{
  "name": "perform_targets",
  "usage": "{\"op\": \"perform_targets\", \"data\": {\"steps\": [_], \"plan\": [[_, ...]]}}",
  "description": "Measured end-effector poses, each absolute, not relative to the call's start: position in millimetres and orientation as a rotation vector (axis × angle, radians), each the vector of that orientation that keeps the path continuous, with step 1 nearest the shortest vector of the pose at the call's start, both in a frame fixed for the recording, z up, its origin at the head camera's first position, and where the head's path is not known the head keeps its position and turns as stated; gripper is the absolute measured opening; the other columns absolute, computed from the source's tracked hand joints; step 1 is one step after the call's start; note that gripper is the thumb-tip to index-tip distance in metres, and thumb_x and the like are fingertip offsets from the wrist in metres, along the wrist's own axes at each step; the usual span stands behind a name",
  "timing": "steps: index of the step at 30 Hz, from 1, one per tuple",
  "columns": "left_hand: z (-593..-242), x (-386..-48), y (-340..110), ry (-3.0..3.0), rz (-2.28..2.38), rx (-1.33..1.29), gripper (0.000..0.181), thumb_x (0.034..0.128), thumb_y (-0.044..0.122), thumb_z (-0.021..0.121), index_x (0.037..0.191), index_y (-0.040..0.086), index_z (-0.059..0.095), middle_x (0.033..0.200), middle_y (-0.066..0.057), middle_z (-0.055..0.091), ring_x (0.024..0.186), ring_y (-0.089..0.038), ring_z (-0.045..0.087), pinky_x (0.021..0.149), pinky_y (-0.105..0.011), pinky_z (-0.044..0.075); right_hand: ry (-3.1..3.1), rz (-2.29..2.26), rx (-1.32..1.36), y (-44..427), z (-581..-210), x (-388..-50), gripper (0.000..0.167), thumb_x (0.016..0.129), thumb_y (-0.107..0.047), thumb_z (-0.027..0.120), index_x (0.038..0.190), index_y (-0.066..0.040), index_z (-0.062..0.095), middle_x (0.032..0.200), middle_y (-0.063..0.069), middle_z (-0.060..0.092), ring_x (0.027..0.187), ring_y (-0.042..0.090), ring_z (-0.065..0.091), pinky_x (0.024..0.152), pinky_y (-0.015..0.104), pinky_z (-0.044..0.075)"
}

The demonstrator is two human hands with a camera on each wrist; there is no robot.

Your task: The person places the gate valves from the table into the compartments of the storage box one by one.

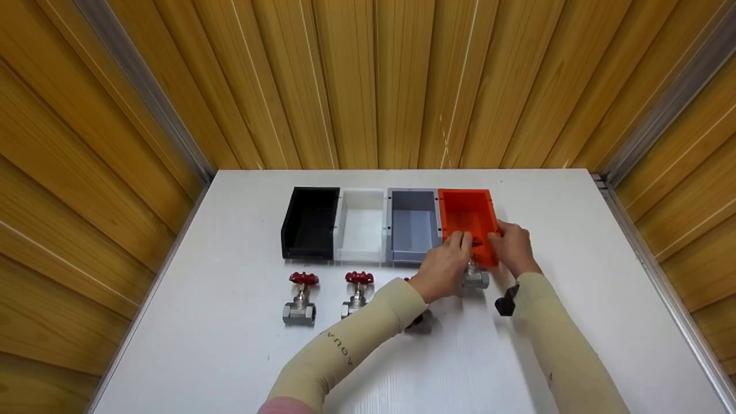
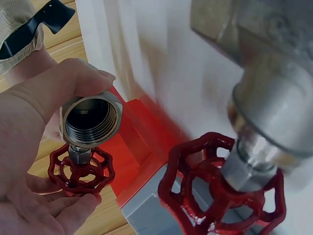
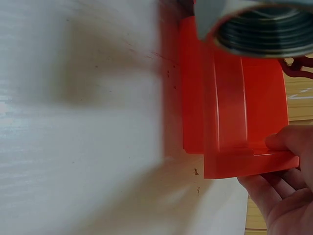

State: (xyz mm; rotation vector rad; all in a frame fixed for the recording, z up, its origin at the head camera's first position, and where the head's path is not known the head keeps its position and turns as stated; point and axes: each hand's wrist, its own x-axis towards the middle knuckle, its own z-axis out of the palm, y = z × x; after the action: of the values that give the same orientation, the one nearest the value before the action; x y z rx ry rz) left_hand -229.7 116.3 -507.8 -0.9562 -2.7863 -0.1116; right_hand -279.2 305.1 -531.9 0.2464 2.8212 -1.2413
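In my left hand (image 1: pixel 443 267) is a metal gate valve (image 1: pixel 476 278) with a red handwheel, held at the front of the orange-red bin (image 1: pixel 460 214). The left wrist view has the thumb over the valve's threaded body (image 2: pixel 93 122) and fingers by its handwheel (image 2: pixel 80 171). My right hand (image 1: pixel 513 247) pinches the bin's right side wall, thumb inside and fingers outside in the right wrist view. Another gate valve (image 2: pixel 259 117) looms close in the left wrist view. Part of the held valve's handwheel is hidden by my left fingers in the head view.
Left of the orange-red bin stand a grey bin (image 1: pixel 414 227), a white bin (image 1: pixel 362 221) and a black bin (image 1: pixel 310 224), side by side. Two valves stand before them, one at left (image 1: pixel 299 305) and one (image 1: pixel 357 287) partly behind my left sleeve. A third (image 1: pixel 409 279) is mostly covered.
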Motion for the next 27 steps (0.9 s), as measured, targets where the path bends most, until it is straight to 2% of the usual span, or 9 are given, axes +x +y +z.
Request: {"op": "perform_targets", "data": {"steps": [5, 12, 19, 27], "plan": [[-506.0, -234.2, 118.1, -2.8, -0.125, -0.953, 0.106, 0.0536, 0.044, 0.092, 0.135, 0.008, 0.034, 0.123, -0.005, 0.047, 0.102, -0.014, 0.057, 0.069, -0.025, 0.059, 2.773, -1.257, 0.262, 305.4, -531.6, -280.0, 0.051, 0.099, -0.014, 0.049, 0.146, 0.0, 0.036, 0.139, 0.025, 0.051, 0.122, 0.034, 0.055, 0.102, 0.048, 0.047], [-501.8, -239.2, 121.8, -2.83, -0.086, -0.935, 0.11, 0.0554, 0.046, 0.091, 0.14, 0.008, 0.032, 0.128, -0.005, 0.046, 0.104, -0.013, 0.058, 0.072, -0.025, 0.058, 2.762, -1.242, 0.272, 306.4, -531.0, -280.4, 0.051, 0.1, -0.015, 0.048, 0.147, -0.002, 0.036, 0.14, 0.024, 0.051, 0.117, 0.032, 0.056, 0.102, 0.047, 0.047], [-498.9, -244.4, 123.9, -2.845, -0.098, -0.939, 0.107, 0.0576, 0.044, 0.091, 0.139, 0.009, 0.032, 0.129, -0.005, 0.047, 0.1, -0.013, 0.059, 0.071, -0.025, 0.059, 2.755, -1.221, 0.299, 305.8, -530.0, -281.4, 0.054, 0.1, -0.015, 0.05, 0.148, 0.0, 0.031, 0.147, 0.024, 0.042, 0.125, 0.033, 0.051, 0.107, 0.047, 0.043], [-498.8, -252.0, 126.2, -2.82, -0.083, -0.947, 0.107, 0.0568, 0.047, 0.09, 0.138, 0.007, 0.033, 0.129, -0.005, 0.047, 0.107, -0.015, 0.058, 0.073, -0.027, 0.059, 2.844, -1.183, 0.239, 304.7, -533.7, -281.9, 0.052, 0.098, -0.011, 0.053, 0.145, 0.003, 0.037, 0.139, 0.027, 0.05, 0.124, 0.036, 0.054, 0.103, 0.047, 0.046]]}}
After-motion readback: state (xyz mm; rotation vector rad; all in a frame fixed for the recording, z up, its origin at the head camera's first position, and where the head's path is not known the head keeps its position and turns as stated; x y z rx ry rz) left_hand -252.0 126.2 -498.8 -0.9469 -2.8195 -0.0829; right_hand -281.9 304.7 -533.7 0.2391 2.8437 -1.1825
